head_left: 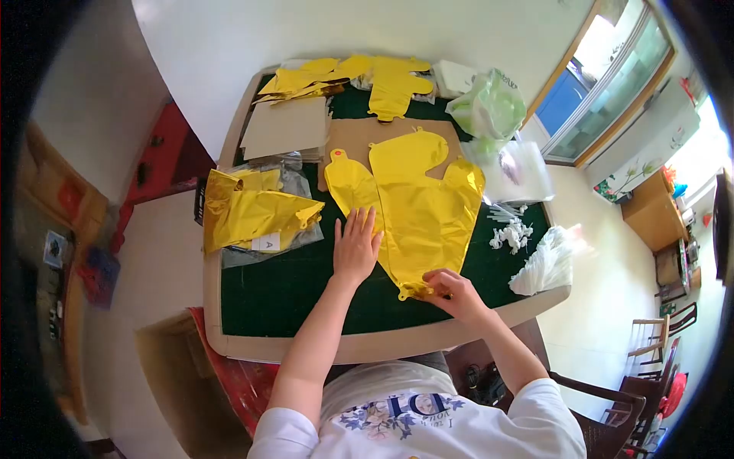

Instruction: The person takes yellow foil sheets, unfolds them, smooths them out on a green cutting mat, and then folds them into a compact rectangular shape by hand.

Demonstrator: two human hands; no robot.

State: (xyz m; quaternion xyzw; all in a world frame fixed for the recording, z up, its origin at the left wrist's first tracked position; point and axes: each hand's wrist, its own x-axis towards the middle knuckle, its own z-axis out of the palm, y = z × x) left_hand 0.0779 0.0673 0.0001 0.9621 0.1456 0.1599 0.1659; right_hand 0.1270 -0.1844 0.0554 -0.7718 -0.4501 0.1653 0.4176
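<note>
Low in the frame, the person's white printed shirt sits against the near rim of the desk (382, 348), and both bare arms reach up over the green mat (283, 291)

The right hand (453, 292), lower centre-right, has its fingers closed together, pinching the narrow bottom tip of the gold foil balloon (420, 206). The left hand (355, 249) lies flat just left of it, fingers apart and straight, palm pressing the balloon's left edge where it meets the mat. The balloon is deflated and lies flat in the middle of the desk, running from the pinched tip up onto a brown cardboard sheet (355, 138)

To the left of the left hand, close by but apart, a crumpled heap of gold foil (252, 210) rests on clear bags, with a small white label (267, 244) on it. To the right of the balloon lie small white pieces (511, 233) and a white plastic bag (547, 264) at the desk's right edge

Farther up are clear bags (520, 172), a pale green bag (489, 107), a stack of grey cards (287, 126) and more gold balloons (359, 76) along the far edge
</note>
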